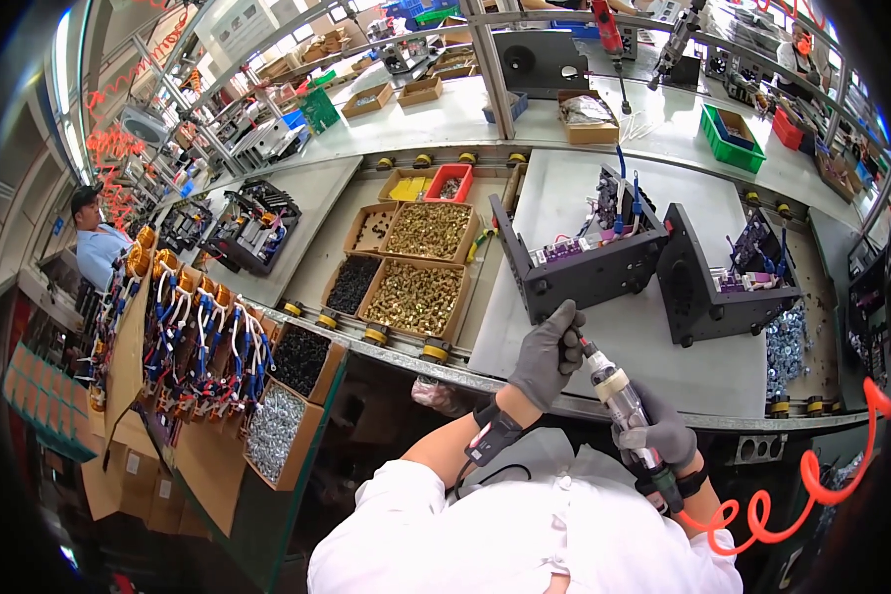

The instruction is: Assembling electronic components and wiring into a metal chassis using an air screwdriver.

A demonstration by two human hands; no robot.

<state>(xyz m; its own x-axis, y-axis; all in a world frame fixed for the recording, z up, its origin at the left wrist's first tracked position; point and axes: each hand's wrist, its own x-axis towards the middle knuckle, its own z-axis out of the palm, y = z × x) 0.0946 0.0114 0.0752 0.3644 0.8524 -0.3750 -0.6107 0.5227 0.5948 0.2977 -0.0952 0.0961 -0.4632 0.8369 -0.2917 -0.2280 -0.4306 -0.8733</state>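
Note:
My right hand [658, 434], in a grey glove, is wrapped around a pneumatic screwdriver [618, 398] that points up and to the left. A red coiled air hose [810, 473] trails from the tool's lower end. My left hand [547, 358], gloved too, has its fingers pinched together beside the screwdriver's tip. Whatever those fingers hold is too small to make out. Just beyond them stands a black metal housing [589, 272] with purple terminal blocks, wires and a circuit board inside. A second black housing [728, 302] of the same kind sits to its right.
Cardboard boxes of brass-coloured fasteners [413, 295] and black screws [353, 284] lie left of the housings. Wired coils [193, 327] hang at far left, above a box of silver screws [275, 433]. Loose silver fasteners [786, 346] lie at right. A person [99, 238] is at far left.

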